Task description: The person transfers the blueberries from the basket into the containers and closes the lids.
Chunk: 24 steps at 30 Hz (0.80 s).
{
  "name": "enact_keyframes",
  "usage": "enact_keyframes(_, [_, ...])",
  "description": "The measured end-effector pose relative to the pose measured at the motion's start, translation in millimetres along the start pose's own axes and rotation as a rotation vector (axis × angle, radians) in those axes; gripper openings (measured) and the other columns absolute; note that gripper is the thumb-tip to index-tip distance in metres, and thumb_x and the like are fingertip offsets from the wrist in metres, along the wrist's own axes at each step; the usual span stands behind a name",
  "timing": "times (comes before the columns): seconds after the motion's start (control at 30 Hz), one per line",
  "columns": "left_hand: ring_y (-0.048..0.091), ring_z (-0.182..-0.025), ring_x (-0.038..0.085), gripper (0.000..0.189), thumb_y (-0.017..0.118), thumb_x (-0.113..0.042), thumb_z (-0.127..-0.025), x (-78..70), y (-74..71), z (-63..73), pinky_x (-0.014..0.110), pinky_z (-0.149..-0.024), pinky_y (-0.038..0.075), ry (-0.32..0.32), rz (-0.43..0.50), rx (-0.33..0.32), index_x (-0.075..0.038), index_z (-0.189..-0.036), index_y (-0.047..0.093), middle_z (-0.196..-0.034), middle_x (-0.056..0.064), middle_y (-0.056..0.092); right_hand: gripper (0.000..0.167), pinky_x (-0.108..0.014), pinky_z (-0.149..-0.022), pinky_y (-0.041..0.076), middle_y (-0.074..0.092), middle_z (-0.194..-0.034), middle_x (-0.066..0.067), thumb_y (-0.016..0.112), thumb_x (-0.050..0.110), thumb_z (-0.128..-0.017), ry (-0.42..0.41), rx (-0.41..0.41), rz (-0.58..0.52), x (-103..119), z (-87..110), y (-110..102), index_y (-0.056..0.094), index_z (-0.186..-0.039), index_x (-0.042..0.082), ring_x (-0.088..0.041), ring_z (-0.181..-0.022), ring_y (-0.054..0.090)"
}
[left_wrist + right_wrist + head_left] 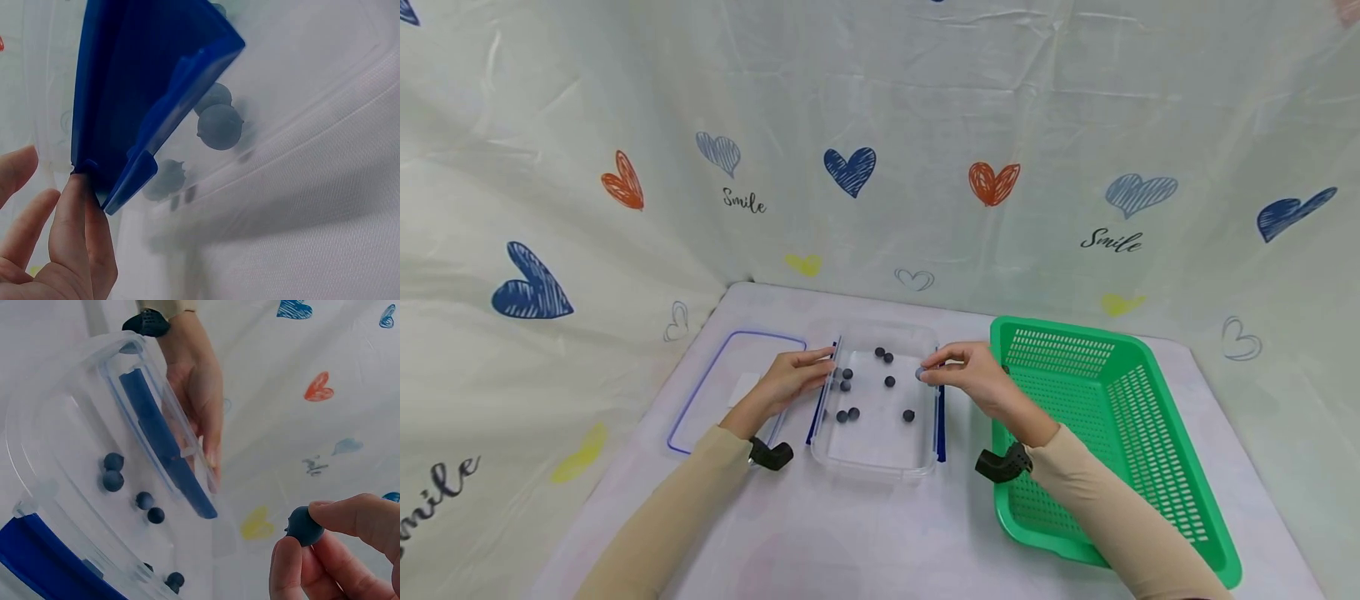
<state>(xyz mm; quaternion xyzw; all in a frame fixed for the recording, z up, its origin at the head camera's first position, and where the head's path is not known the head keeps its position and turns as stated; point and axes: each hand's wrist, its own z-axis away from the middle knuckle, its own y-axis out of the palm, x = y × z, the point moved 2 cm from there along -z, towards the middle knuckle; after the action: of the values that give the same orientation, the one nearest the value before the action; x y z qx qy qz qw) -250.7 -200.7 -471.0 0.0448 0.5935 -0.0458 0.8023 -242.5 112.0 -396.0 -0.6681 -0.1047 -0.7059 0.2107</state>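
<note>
A clear plastic box (872, 450) with blue side latches (941, 425) stands between the hands. Several dark blue blueberries (114, 480), round with small pointed crowns, lie scattered on its floor. Above the box's right rim, my right hand (973, 379) pinches one blueberry (305, 526) between thumb and fingertips. At the box's left side, my left hand (786, 383) has its fingers extended. Its fingertips touch the end of the raised left latch (125, 81). The left wrist view shows more blueberries (220, 127) through the box wall.
A green slotted basket (1075, 408) stands to the right, under the right forearm. Left of the box lies a clear lid with a blue edge (700, 392), partly under the left arm. A curtain printed with hearts (850, 171) hangs behind the table.
</note>
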Motion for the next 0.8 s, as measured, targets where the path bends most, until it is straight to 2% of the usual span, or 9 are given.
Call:
enact_keyframes(0.13, [0.061, -0.115, 0.013, 0.05, 0.068, -0.013, -0.097, -0.6, -0.2, 0.3, 0.027, -0.098, 0.051, 0.008, -0.014, 0.006, -0.002, -0.143, 0.052, -0.151, 0.019, 0.042, 0.023, -0.039, -0.093, 0.054, 0.073, -0.099, -0.012, 0.076, 0.002, -0.086, 0.017, 0.033, 0.026, -1.1, -1.8, 10.6, 0.07, -0.104, -0.011, -0.026, -0.09, 0.071])
enact_keyframes(0.3, [0.059, -0.12, 0.018, 0.05, 0.069, -0.013, -0.096, -0.6, 0.2, 0.4, 0.028, -0.097, 0.052, 0.004, -0.014, 0.002, -0.002, -0.143, 0.053, -0.152, 0.017, 0.043, 0.023, -0.05, -0.1, 0.049, 0.071, -0.103, -0.014, 0.076, 0.005, -0.087, 0.022, 0.064, 0.07, -3.7, -4.0, 19.5, 0.07, -0.104, -0.01, -0.036, -0.096, 0.069])
enact_keyframes(0.4, [0.06, -0.12, 0.018, 0.05, 0.069, -0.013, -0.096, -0.2, 0.4, -0.4, 0.028, -0.097, 0.052, 0.003, -0.013, 0.001, -0.003, -0.143, 0.053, -0.151, 0.018, 0.043, 0.024, -0.052, -0.102, 0.047, 0.071, -0.103, -0.014, 0.077, 0.005, -0.086, 0.036, 0.075, 0.072, -4.2, -4.6, 23.5, 0.07, -0.103, -0.01, -0.041, -0.099, 0.067])
enact_keyframes(0.63, [0.062, -0.115, 0.014, 0.049, 0.069, -0.013, -0.096, 0.8, 1.0, -1.1, 0.027, -0.095, 0.053, 0.002, -0.003, -0.001, -0.004, -0.142, 0.054, -0.151, 0.016, 0.044, 0.02, -0.052, -0.102, 0.047, 0.074, -0.096, -0.009, 0.078, 0.006, -0.085, 0.053, 0.076, 0.112, -9.0, -6.2, 30.4, 0.072, -0.1, -0.006, -0.024, -0.09, 0.071])
enact_keyframes(0.8, [0.062, -0.114, 0.014, 0.049, 0.07, -0.013, -0.095, 0.3, 1.1, 0.0, 0.026, -0.094, 0.054, -0.007, -0.006, -0.017, -0.005, -0.141, 0.056, -0.151, 0.016, 0.045, 0.018, -0.047, -0.098, 0.052, 0.075, -0.093, -0.01, 0.077, 0.004, -0.086, 0.035, 0.083, 0.132, -11.4, -6.4, 32.2, 0.072, -0.1, -0.005, -0.025, -0.09, 0.071])
